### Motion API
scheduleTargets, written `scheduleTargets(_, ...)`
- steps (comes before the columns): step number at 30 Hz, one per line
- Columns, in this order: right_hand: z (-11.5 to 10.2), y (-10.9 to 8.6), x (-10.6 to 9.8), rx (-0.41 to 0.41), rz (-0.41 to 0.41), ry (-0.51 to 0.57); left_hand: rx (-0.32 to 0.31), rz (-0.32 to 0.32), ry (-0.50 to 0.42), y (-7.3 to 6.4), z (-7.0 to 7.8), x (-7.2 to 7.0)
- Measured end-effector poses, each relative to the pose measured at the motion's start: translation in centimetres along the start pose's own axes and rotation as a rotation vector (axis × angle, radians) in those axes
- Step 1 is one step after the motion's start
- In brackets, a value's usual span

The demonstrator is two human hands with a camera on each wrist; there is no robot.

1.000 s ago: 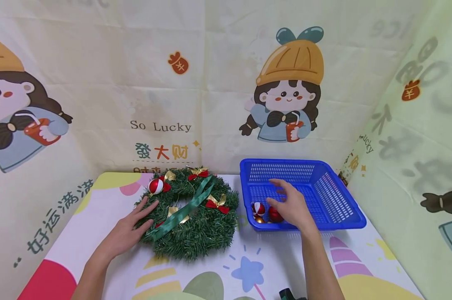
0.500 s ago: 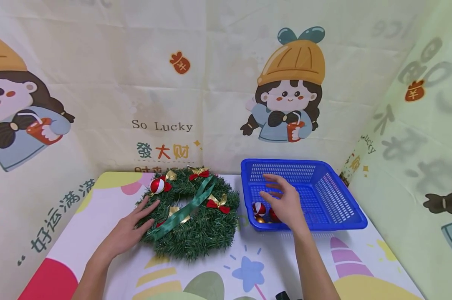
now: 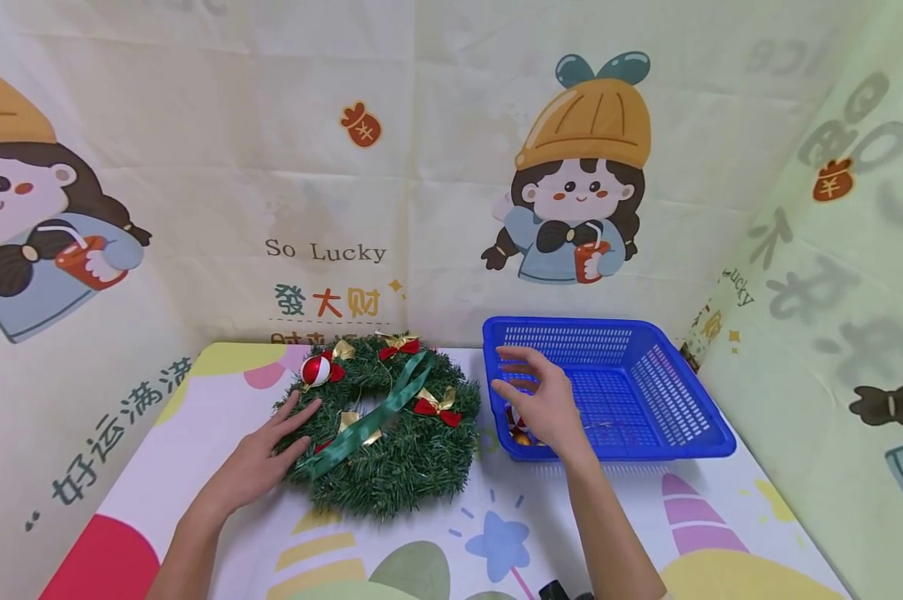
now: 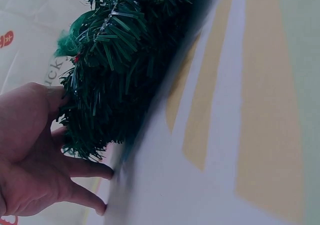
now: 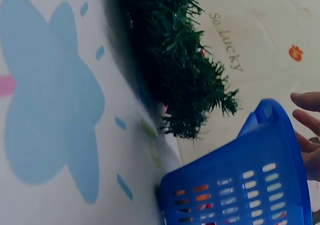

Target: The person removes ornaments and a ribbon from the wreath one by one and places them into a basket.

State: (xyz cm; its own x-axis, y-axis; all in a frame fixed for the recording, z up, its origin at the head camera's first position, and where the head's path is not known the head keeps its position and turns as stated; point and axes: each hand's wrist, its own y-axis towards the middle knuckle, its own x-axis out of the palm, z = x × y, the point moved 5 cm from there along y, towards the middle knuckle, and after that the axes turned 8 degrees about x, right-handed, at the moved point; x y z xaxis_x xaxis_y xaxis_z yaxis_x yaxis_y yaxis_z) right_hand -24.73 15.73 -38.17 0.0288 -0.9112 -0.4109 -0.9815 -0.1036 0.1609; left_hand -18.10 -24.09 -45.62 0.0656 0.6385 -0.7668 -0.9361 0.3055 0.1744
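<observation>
A green wreath (image 3: 391, 483) lies on the table, with a green ribbon (image 3: 368, 423) across it and red and gold bows (image 3: 438, 407). At its upper left sits a red and white ball ornament (image 3: 316, 370). My left hand (image 3: 259, 457) rests at the wreath's left edge, fingers spread; in the left wrist view the wreath's needles touch the palm side. Over the left part of a blue plastic basket (image 3: 624, 451) hovers my right hand (image 3: 544, 404), fingers apart with nothing visible between them. Under it, a gold ball (image 3: 522, 438) and a partly hidden red and white ball show in the basket.
Printed cloth covers the table (image 3: 413, 567) and the walls around it. A small black object (image 3: 552, 590) lies at the front edge, partly cut off. The basket stands just right of the wreath, with a narrow gap between them.
My right hand has moved left across the basket toward its left side, now covering the red ball seen earlier. The left hand stays at the wreath.
</observation>
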Motion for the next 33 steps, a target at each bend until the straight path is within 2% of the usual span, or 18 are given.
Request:
scheduleTargets(9, -1.2, 0.7, 1.9, 0.002, -0.052, 0.052, 0.004, 0.006, 0.012, 0.0, 0.0, 0.0)
scheduleTargets(20, -2.7, 1.4, 4.2, -0.040, -0.138, 0.128, 0.001, 0.004, 0.014, -0.1, 0.1, -0.1)
scheduleTargets(33, -4.7, 2.6, 8.3, -0.024, -0.287, 0.134, -0.008, -0.004, 0.016, 0.1, -0.1, -0.1)
